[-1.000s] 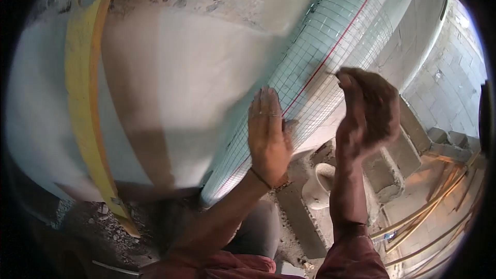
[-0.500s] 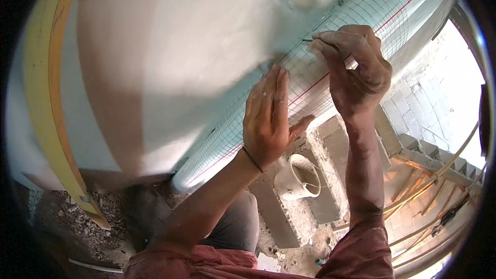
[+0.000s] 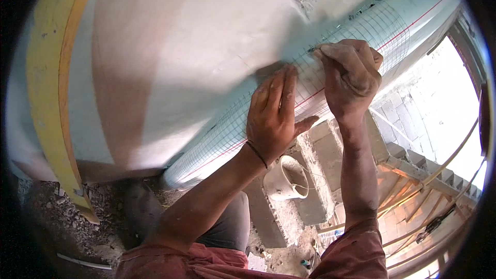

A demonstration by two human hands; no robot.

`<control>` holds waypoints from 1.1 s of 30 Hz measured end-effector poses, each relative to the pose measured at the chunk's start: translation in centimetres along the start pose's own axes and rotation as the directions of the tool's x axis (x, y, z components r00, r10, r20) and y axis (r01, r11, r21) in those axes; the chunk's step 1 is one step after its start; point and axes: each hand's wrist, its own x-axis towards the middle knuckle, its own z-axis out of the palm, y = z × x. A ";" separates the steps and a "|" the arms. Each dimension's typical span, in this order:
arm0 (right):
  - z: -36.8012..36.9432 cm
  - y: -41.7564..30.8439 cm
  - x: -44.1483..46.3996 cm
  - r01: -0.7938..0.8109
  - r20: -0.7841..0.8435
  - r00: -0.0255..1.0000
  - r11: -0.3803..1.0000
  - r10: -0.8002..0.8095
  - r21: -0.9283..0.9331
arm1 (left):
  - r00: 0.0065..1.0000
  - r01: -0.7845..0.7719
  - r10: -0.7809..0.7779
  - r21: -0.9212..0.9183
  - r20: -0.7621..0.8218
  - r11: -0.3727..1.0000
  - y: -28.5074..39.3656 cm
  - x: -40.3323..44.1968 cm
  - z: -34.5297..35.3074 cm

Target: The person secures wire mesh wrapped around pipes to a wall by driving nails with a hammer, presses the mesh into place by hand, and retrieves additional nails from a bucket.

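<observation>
A sheet of wire-like mesh [image 3: 222,130] with a red line along it lies over a pale greenish rounded edge of the wall [image 3: 206,46]. My left hand [image 3: 271,116] rests on the mesh, fingers stretched out side by side and thumb apart. Just to its right, my right hand [image 3: 354,75] is closed in a pinch at the mesh's upper edge. A small dark nail-like pin [image 3: 311,50] pokes out from its fingertips; most of it is hidden by the fingers.
A yellow curved strip [image 3: 46,88] stands at the left. Below the mesh, a white bucket [image 3: 279,183] sits among concrete blocks [image 3: 263,209]. Rubble [image 3: 98,212] covers the ground at lower left. Wooden poles [image 3: 413,191] and a block wall [image 3: 398,119] are at the right.
My right hand has come slightly down and left, and its fingertips now meet the mesh edge. The pin shows less than before. My left hand stays flat on the mesh; the view has shifted a little.
</observation>
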 end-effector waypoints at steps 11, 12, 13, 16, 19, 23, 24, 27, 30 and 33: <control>0.1 0.0 0.4 0.066 0.032 0.997 0.998 -0.066 0.004 | 1.000 0.009 -0.009 -0.011 -0.003 1.000 -0.2 0.0 0.2; 0.2 -0.1 0.3 0.063 0.035 0.997 0.998 -0.063 0.006 | 1.000 0.006 -0.006 -0.005 -0.009 1.000 -0.2 0.0 0.3; 0.3 -0.1 0.1 0.099 0.035 0.995 0.995 -0.097 -0.030 | 1.000 0.002 -0.002 0.000 -0.016 1.000 -0.2 0.0 0.4; 0.6 -0.2 -0.8 0.145 0.029 0.989 0.987 -0.144 -0.074 | 1.000 -0.002 0.002 0.033 -0.013 0.999 -0.2 0.1 0.4; 0.3 -1.1 -0.9 0.142 0.034 0.990 0.985 -0.140 -0.094 | 0.998 0.039 -0.042 0.055 0.053 0.998 0.1 0.5 -0.3; 0.5 -1.9 -0.9 0.073 0.034 0.997 0.993 -0.070 -0.095 | 0.995 0.044 -0.049 0.053 0.087 0.998 0.1 1.1 -0.6; 0.7 -1.8 -1.0 0.073 0.034 0.997 0.993 -0.070 -0.095 | 0.994 0.057 -0.061 0.053 0.092 0.997 0.1 1.2 -0.6; 1.4 -1.3 -1.6 -0.004 -0.026 1.000 0.998 0.002 -0.060 | 0.983 0.104 -0.112 0.063 0.144 0.993 0.3 1.9 -0.9; 1.5 -1.3 -1.8 -0.028 -0.088 0.996 1.000 0.029 0.011 | 0.977 0.131 -0.138 0.052 0.162 0.990 0.6 2.4 -1.2; 1.3 -1.6 -1.9 -0.132 -0.114 0.983 0.988 0.141 0.083 | 0.982 0.128 -0.131 0.033 0.134 0.991 0.4 2.6 -1.2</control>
